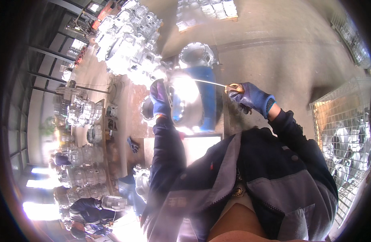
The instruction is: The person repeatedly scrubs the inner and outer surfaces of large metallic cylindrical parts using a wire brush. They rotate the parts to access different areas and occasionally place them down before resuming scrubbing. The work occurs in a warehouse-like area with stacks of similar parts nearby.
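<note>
A pale metal casting with a wide round opening [192, 109] stands in front of me, washed out by glare. At its left side is my left hand [161, 99], in a blue and purple glove, gripping its edge; glare hides part of the fingers. My right hand [250, 98], gloved alike, is closed round the tan handle of a thin rod-like hand tool [211, 83]. The tool's bright, narrow shaft reaches left to the top of the casting, where its tip is lost in the glare. Behind and beside the casting shows a blue drum [209, 101].
A ring-shaped casting [195, 54] sits beyond the drum. Stacked castings [129, 44] rise at far left, and a wire cage [342, 137] of metal parts stands at right. A spare glove [133, 144] lies at left. Another person [90, 213] bends over a casting at lower left.
</note>
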`<act>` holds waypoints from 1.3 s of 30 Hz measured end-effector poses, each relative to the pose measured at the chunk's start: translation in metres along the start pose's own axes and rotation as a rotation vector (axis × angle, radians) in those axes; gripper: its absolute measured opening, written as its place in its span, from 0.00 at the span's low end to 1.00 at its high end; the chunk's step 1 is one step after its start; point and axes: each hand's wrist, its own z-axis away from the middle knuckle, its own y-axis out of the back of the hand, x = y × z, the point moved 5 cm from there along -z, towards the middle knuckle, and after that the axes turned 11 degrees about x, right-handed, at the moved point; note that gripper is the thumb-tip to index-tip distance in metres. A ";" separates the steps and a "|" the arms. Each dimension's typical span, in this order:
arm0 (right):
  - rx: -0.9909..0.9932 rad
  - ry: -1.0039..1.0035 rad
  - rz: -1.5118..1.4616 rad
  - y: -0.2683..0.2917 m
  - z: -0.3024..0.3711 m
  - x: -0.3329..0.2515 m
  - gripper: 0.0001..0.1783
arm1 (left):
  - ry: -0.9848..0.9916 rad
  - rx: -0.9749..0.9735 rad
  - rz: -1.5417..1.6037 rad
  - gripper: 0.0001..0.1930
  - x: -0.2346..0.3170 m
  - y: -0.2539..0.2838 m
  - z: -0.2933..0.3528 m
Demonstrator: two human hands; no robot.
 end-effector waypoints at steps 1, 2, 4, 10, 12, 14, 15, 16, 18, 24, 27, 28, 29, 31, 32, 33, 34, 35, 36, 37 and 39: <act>-0.047 0.044 -0.020 -0.001 0.000 0.003 0.17 | 0.017 0.017 0.023 0.15 0.000 -0.001 0.001; -0.040 0.098 -0.030 -0.007 -0.004 0.005 0.17 | 0.066 0.061 0.037 0.15 -0.001 0.000 0.003; -0.077 0.046 -0.054 -0.015 -0.009 0.015 0.17 | 0.057 0.052 0.030 0.15 0.002 -0.001 0.003; -0.025 0.138 -0.028 -0.019 -0.013 0.015 0.16 | 0.028 -0.041 -0.047 0.13 0.011 -0.008 0.003; -0.042 0.107 -0.049 -0.019 -0.011 0.013 0.16 | 0.042 -0.007 -0.007 0.14 0.009 -0.007 0.002; -0.060 0.084 -0.089 -0.020 -0.010 0.012 0.16 | 0.048 0.006 0.028 0.14 0.002 -0.005 0.001; -0.092 0.014 -0.206 -0.022 -0.010 0.014 0.16 | 0.048 -0.003 0.037 0.14 -0.001 -0.003 -0.001; -0.112 -0.043 -0.333 -0.024 -0.010 0.016 0.16 | 0.048 -0.013 0.044 0.13 -0.006 0.000 -0.004; -0.141 -0.116 -0.423 -0.027 -0.012 0.019 0.16 | -0.067 -0.050 -0.037 0.14 -0.009 0.003 -0.011; -0.260 -0.195 -0.820 -0.029 -0.016 0.019 0.16 | 0.002 -0.063 -0.007 0.15 -0.028 0.009 -0.020; -0.129 -0.125 -0.268 -0.022 -0.017 0.024 0.16 | 0.042 -0.054 0.035 0.15 -0.026 0.008 -0.015; -0.144 0.018 -0.268 -0.026 -0.020 0.016 0.16 | 0.019 -0.055 0.011 0.15 -0.022 0.007 -0.013; -0.157 0.099 -0.228 -0.027 -0.019 0.012 0.17 | -0.004 -0.058 -0.014 0.15 -0.018 0.006 -0.012; -0.138 0.203 0.041 -0.029 -0.024 0.010 0.17 | -0.031 -0.064 -0.050 0.16 -0.014 0.005 -0.009; -0.139 0.225 0.026 -0.027 -0.026 0.009 0.17 | -0.049 -0.067 -0.061 0.16 -0.013 0.005 -0.009; -0.145 0.201 0.043 -0.027 -0.029 0.011 0.17 | -0.015 -0.051 -0.040 0.15 -0.016 0.007 -0.010; -0.123 0.113 -0.075 -0.024 -0.032 0.015 0.17 | 0.014 -0.034 -0.009 0.15 -0.021 0.009 -0.012; -0.106 -0.022 -0.163 -0.020 -0.035 0.022 0.17 | 0.044 -0.017 0.022 0.15 -0.028 0.011 -0.015; -0.075 -0.192 -0.270 -0.016 -0.036 0.031 0.17 | 0.046 -0.031 -0.025 0.15 -0.036 0.012 -0.019; -0.053 -0.264 -0.353 -0.017 -0.040 0.033 0.17 | 0.046 -0.043 -0.070 0.15 -0.045 0.013 -0.025; -0.107 -0.191 -0.411 -0.021 -0.048 0.030 0.17 | -0.154 0.045 -0.339 0.17 -0.056 0.017 -0.046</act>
